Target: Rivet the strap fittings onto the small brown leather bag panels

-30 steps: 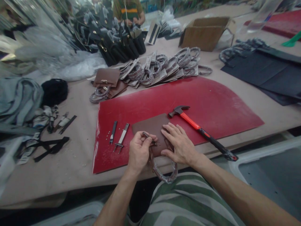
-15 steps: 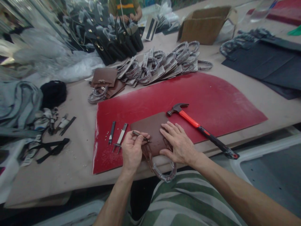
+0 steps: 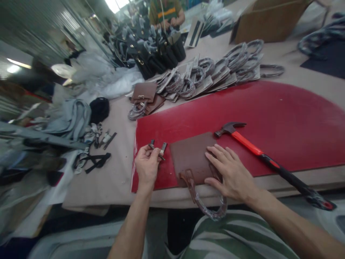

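Observation:
On the red mat (image 3: 188, 124) lies a brown leather bag panel (image 3: 191, 151) with a plastic-wrapped handle (image 3: 211, 212) hanging over the table edge. My right hand (image 3: 230, 174) rests on the panel's right side, fingers spread. Left of the panel, my left hand (image 3: 147, 163) is closed in a pinch around a slim dark metal punch (image 3: 161, 157), held above the mat. Behind those fingers show the ends of a pale-shanked pronged tool (image 3: 163, 146) and a dark flat tool (image 3: 152, 141); their lower parts are hidden.
A claw hammer (image 3: 249, 144) with a red and black handle lies right of the panel. Behind the mat are brown bag pieces (image 3: 144, 91), a row of wrapped handles (image 3: 205, 73), black bags (image 3: 159, 57) and a cardboard box (image 3: 264, 21). Another person (image 3: 167, 16) stands at the back.
My left hand has moved left off the panel with the punch, over the tools on the mat. My right hand stays on the panel. The camera view has swung left.

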Demonstrator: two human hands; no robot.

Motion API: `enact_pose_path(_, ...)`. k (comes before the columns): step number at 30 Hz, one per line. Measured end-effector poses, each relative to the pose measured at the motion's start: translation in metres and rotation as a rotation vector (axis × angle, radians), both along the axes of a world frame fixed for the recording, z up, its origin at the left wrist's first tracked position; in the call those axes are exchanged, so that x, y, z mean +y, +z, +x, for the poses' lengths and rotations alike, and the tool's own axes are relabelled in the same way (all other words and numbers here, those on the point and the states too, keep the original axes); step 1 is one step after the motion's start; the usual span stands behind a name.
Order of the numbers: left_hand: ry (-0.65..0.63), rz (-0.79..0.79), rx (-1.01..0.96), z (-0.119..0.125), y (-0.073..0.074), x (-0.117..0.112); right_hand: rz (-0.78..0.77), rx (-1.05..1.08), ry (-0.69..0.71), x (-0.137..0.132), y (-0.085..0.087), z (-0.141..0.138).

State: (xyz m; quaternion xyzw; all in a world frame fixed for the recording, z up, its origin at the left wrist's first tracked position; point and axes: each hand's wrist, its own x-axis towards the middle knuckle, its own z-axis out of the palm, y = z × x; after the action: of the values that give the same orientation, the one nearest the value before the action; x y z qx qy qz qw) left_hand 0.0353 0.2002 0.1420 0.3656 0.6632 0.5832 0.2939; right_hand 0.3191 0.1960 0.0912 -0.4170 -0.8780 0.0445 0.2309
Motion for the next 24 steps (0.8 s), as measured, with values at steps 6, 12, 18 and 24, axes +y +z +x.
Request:
enact_pose_path(6, -0.001, -0.221, 0.558, -0.048, 0.003, 0.038, 0.085, -0.015, 0.006, 0.007, -0.010, 0.000)
enact_pose_path(12, -0.134, -0.453, 1.145, -0.037, 0.009, 0.045, 0.091, -0.028, -0.003, 0.006, -0.009, 0.001)
enact_pose_path(18, -0.264, -0.586, 1.154, -0.028, 0.019, 0.021, 0.070, -0.040, 0.001, 0.005, -0.005, 0.001)
enact_pose_path(24, -0.423, -0.767, 1.169, -0.018, 0.020, 0.018, 0.046, -0.039, -0.001, 0.004, -0.004, 0.000)
